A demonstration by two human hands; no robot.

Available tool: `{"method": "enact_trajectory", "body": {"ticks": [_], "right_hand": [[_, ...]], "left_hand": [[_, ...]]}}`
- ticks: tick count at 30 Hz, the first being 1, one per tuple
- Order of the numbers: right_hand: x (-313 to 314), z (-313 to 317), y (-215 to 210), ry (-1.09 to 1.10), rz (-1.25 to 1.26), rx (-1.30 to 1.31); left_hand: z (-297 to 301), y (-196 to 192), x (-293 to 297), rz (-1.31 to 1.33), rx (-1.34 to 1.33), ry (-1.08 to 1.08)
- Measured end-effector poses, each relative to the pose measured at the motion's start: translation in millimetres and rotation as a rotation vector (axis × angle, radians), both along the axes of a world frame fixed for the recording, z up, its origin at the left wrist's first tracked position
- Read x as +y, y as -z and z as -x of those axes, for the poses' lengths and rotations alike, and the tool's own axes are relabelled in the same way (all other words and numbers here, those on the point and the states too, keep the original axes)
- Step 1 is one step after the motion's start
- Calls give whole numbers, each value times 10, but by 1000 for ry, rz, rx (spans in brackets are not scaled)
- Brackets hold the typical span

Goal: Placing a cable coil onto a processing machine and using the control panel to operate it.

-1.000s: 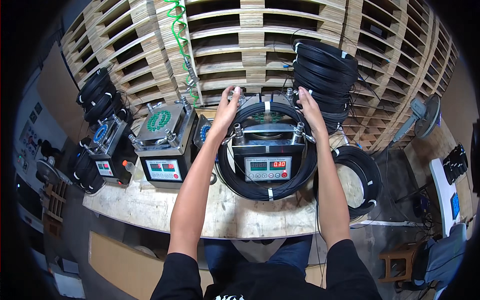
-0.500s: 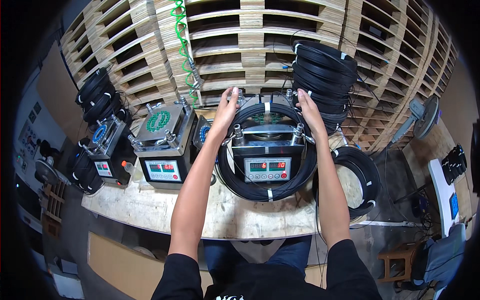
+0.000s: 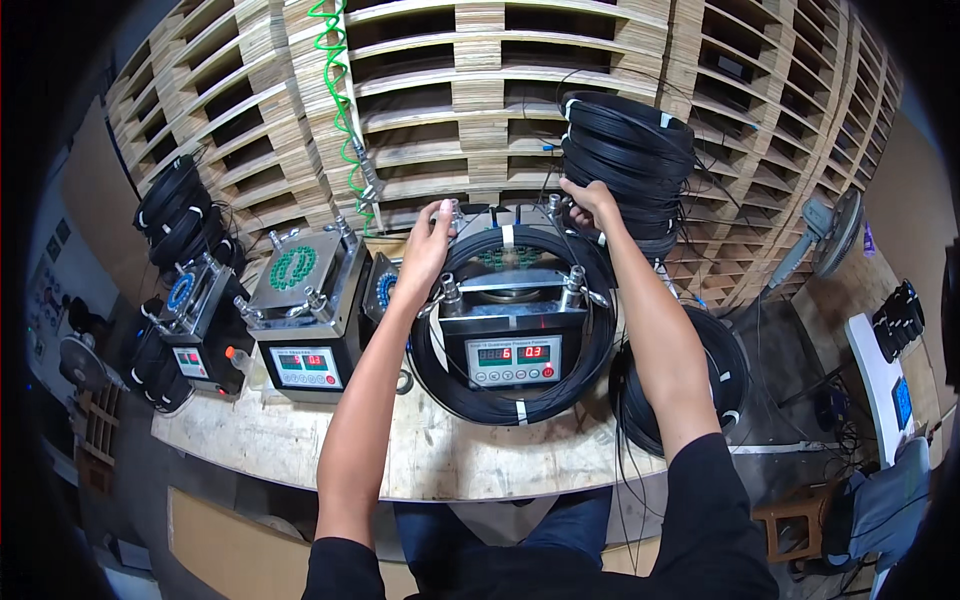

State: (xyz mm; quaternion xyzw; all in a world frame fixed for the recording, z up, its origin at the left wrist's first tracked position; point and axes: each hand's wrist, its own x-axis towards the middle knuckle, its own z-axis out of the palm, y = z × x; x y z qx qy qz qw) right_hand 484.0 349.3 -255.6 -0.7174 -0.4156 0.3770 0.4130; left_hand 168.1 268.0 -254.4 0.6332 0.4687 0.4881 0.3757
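In front of me stands a black and steel polishing machine (image 3: 512,357) with a lit red display and metal corner posts. A large coil of black cable (image 3: 522,411), tied with white bands, rings the machine. My left hand (image 3: 428,245) is beside the rear left post (image 3: 456,214), fingers stretched and partly hidden, with nothing visible held. Close to the rear right post (image 3: 554,205), my right hand (image 3: 594,206) has its fingers curled inward and its index finger pointing toward the post. What the curled fingers hold, if anything, cannot be made out.
Two similar machines (image 3: 303,312) (image 3: 200,325) stand to the left, with a small orange-capped bottle (image 3: 238,358) between them. Tall stacked cable coils (image 3: 628,165) rise behind right. Another coil (image 3: 735,395) lies right. Wooden pallets (image 3: 480,60) wall the back; a green spiral hose (image 3: 335,85) hangs there.
My right hand has gone from flat and stretched beside the coil to curled near the rear right post. My left hand stays by the rear left post. The machine's right-hand reading has changed.
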Motion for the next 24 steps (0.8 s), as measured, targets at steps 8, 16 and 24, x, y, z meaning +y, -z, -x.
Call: {"method": "enact_trajectory", "body": {"ticks": [8,16,24], "right_hand": [[338,-209,418,-368,25,805],[89,-206,808,-411,-458,1175],[68,112,490,-143,-370,792]], "left_hand": [[111,69,82,-42,2,-45],[29,-17,-12,-6,65,-83],[110,27,20,-59,60,-113]]}}
